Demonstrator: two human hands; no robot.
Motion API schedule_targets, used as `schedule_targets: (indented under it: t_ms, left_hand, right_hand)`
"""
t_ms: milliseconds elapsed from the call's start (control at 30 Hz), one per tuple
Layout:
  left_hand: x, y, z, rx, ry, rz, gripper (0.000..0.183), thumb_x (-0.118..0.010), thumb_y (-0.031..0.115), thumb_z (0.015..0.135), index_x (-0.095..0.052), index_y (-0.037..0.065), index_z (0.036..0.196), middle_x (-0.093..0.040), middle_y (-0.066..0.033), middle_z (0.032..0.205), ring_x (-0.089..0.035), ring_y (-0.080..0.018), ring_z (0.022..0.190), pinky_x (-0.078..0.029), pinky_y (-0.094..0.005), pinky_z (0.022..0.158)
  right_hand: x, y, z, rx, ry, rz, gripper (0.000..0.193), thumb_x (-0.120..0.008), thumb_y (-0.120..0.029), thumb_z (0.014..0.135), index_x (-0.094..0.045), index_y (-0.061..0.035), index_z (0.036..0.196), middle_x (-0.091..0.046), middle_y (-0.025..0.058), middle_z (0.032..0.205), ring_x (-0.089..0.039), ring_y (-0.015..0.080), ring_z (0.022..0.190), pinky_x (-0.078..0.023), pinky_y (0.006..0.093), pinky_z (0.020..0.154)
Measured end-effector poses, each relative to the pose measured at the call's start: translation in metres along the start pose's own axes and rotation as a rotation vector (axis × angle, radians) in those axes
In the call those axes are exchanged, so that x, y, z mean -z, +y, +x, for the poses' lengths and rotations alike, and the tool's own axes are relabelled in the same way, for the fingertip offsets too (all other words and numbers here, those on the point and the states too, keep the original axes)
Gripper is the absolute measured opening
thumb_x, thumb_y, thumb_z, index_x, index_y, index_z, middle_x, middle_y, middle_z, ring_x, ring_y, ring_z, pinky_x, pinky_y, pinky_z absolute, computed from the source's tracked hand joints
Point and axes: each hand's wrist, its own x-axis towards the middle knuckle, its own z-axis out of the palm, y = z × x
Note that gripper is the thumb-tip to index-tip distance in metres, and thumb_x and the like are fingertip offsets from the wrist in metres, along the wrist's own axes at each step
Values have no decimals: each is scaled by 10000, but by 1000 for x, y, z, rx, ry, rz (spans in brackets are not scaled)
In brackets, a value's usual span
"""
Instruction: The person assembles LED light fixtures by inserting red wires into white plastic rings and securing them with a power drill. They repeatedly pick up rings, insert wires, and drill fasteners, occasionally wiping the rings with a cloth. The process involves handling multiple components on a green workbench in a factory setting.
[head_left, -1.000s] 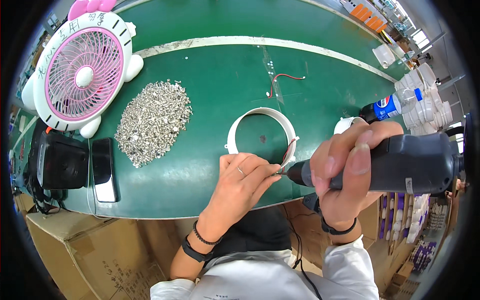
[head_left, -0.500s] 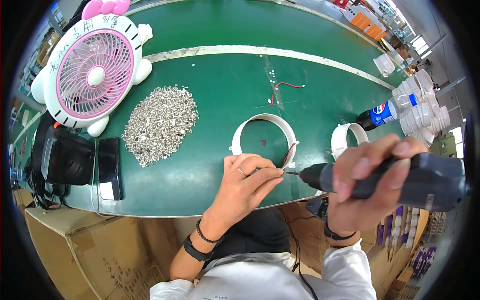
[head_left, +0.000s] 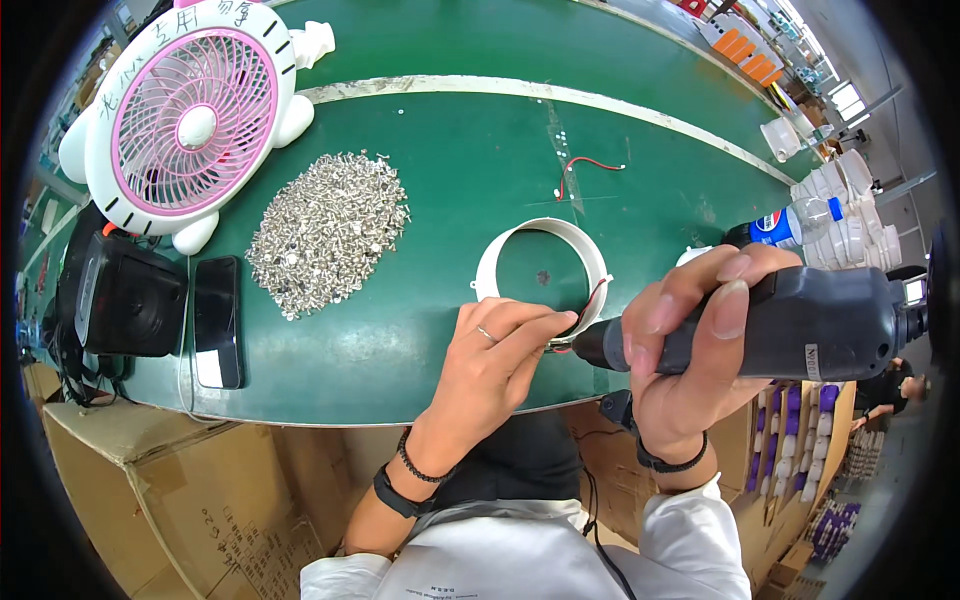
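Note:
A white plastic ring (head_left: 590, 252) stands on the green table in front of me, with a short red wire (head_left: 598, 290) at its right side. My left hand (head_left: 498, 352) pinches the near edge of this ring between thumb and fingers. Wrapped in the fingers of my right hand (head_left: 690, 350) is a dark grey electric screwdriver (head_left: 835, 325), held level and pointing left. Its nose meets the ring's near edge beside my left fingertips, where the bit and any screw are hidden. Left of the ring lies a heap of small silver screws (head_left: 325, 240).
A pink and white fan (head_left: 197, 128), a black device (head_left: 140, 300) and a phone (head_left: 218, 320) occupy the left side. At right are a soda bottle (head_left: 785, 222) and stacked white rings (head_left: 860, 225). A loose red wire (head_left: 570, 172) lies farther back.
The screwdriver has moved left, bringing its nose up to the ring beside my left fingers. My right hand now covers most of the second white ring. The whole view has shifted slightly.

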Motion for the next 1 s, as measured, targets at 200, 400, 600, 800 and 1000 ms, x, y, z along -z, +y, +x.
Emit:
schedule_targets:
  t_ms: [200, 400, 600, 800, 1000]
  left_hand:
    - [4, 2, -1, -7, -79, 17, 480, -690, -70, 817, -719, 76, 1274, -680, -59, 1160, -641, -280, 1038, -480, -404, 867]
    - [3, 3, -1, -10, -76, -39, 452, -692, -49, 785, -732, 57, 1223, -689, -84, 1152, -647, -319, 1028, -513, -433, 909]
    - [5, 2, -1, -16, -95, -18, 433, -758, 0, 799, -717, 62, 1225, -683, -75, 1166, -649, -312, 1048, -524, -429, 904]
    - [6, 3, 2, -37, -103, 0, 381, -801, 47, 837, -713, 71, 1207, -680, -61, 1148, -647, -300, 1061, -532, -430, 893]
    - [1, -3, -1, -62, -95, -24, 309, -815, 51, 858, -726, 71, 1154, -691, -48, 1103, -653, -287, 1042, -539, -419, 885]
  right_hand:
    - [1, 8, 0, 116, -68, -160, 231, -541, -279, 1105, -440, -93, 1196, -554, 73, 773, -435, 107, 414, -404, 268, 406]
    - [1, 7, 1, 98, -92, -160, 235, -532, -277, 1107, -425, -90, 1200, -537, 65, 764, -439, 112, 409, -413, 268, 407]
    - [3, 5, 1, 130, -171, -218, 220, -505, -255, 1120, -403, -80, 1207, -528, 60, 759, -436, 106, 413, -418, 266, 407]
    - [8, 2, -1, 134, -172, -340, 218, -507, -237, 1120, -392, -77, 1213, -529, 59, 766, -428, 104, 420, -410, 264, 403]
    - [2, -7, 2, 179, -107, -147, 202, -512, -247, 1124, -426, -81, 1199, -525, 56, 798, -421, 105, 430, -406, 258, 404]
